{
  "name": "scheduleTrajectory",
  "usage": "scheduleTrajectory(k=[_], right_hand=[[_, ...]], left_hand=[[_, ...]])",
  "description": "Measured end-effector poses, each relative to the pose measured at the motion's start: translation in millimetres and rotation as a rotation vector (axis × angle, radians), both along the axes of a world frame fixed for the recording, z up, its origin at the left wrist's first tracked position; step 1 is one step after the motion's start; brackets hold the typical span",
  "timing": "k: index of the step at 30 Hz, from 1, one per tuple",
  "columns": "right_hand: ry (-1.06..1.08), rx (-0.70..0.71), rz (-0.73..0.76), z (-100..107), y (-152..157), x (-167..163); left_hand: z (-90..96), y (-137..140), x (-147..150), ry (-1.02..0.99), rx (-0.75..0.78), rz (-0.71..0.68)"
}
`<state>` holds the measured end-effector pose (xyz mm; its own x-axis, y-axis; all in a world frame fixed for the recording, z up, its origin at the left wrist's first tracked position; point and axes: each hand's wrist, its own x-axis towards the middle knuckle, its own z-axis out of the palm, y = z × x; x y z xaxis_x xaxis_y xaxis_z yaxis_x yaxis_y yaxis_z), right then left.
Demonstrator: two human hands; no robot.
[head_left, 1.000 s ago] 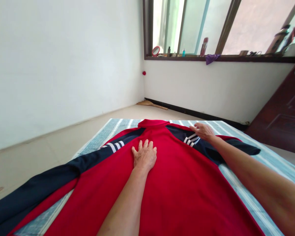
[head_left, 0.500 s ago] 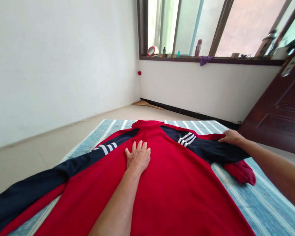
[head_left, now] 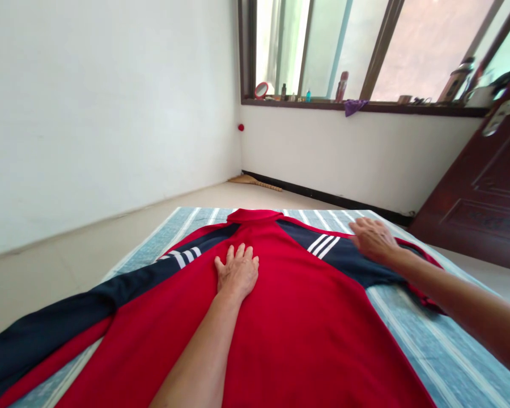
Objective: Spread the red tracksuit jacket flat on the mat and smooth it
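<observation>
A red jacket point(head_left: 297, 306) with dark navy sleeves and white stripes lies spread out, its collar at the far end. My left hand point(head_left: 237, 271) rests flat on the red body below the collar, fingers spread. Over the right sleeve point(head_left: 340, 255), just beyond its white stripes, is my right hand point(head_left: 372, 238), slightly blurred, with its fingers extended and nothing gripped. The forearm hides part of that sleeve and its red cuff end. The left sleeve point(head_left: 68, 306) stretches toward the lower left.
Beneath the jacket is a table with a blue-and-white striped cover point(head_left: 433, 340). Behind it, a broom point(head_left: 255, 181) lies on the floor along the wall. A windowsill point(head_left: 297, 103) holds bottles, a small mirror and a purple cloth point(head_left: 354, 106). At right stands a dark red door point(head_left: 476, 187).
My right hand has let go of the right sleeve's upper edge and moved left along it toward the stripes. The sleeve now lies flatter. My left hand has stayed in place.
</observation>
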<state>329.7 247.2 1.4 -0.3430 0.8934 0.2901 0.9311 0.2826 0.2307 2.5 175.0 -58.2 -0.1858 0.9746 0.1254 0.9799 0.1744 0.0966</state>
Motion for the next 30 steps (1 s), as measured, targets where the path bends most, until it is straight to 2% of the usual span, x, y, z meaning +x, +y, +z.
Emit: scheduleTrajectory(k=[2,4,7,10,14,18,24,30], right_hand=[[0.023,-0.055,0.183,-15,-12,-36],[0.156,-0.153,0.362,-32,-19,-67],[0.222,-0.366,0.322,-54,-20,-93],[0.204,-0.487,0.247,-64,-15,-98],[0.216,-0.463,0.198,-59,-7,-104],[0.258,-0.393,0.228,-51,7,-132],[0.241,-0.449,0.16,-62,28,-151],[0.259,-0.422,0.175,-63,23,-162]], left_hand=[[0.1,1,0,0.005,-0.002,0.003],[0.0,1,1,0.008,-0.007,0.006],[-0.3,0,1,0.004,-0.014,0.006],[-0.2,-1,2,-0.007,-0.014,0.011],[1.3,-2,3,-0.039,-0.015,0.016],[2.0,-1,3,-0.065,-0.017,0.024],[-1.1,0,2,-0.062,-0.018,0.011],[-3.0,-3,2,-0.073,0.005,0.002]])
